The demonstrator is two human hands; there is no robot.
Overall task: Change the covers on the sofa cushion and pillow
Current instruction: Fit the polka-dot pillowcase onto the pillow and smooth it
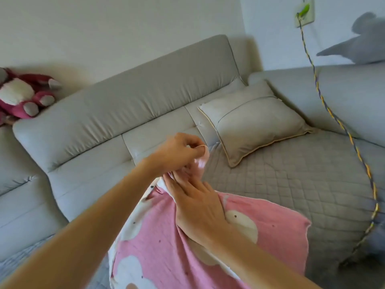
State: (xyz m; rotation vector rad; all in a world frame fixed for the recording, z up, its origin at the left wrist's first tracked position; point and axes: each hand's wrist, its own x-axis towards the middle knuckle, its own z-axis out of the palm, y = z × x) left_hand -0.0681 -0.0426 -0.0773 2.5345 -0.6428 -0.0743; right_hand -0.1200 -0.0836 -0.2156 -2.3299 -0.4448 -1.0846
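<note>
A pink cover (158,245) with white cloud-like shapes and small dark dots lies over a cushion in front of me on the sofa. My left hand (179,151) pinches the cover's pale upper edge and lifts it. My right hand (195,201) lies on the pink cover just below, its fingertips tucked into the bunched fabric at the top corner. A beige pillow (256,122) with piped edges rests at the back right of the sofa seat, apart from both hands.
The grey sofa backrest (125,109) runs behind my hands. A grey quilted mat (291,180) covers the seat. A pink plush toy (23,97) sits at the far left. A yellow-blue braided cord (333,117) hangs from a wall socket (305,13) on the right. A grey plush (358,46) tops the right armrest.
</note>
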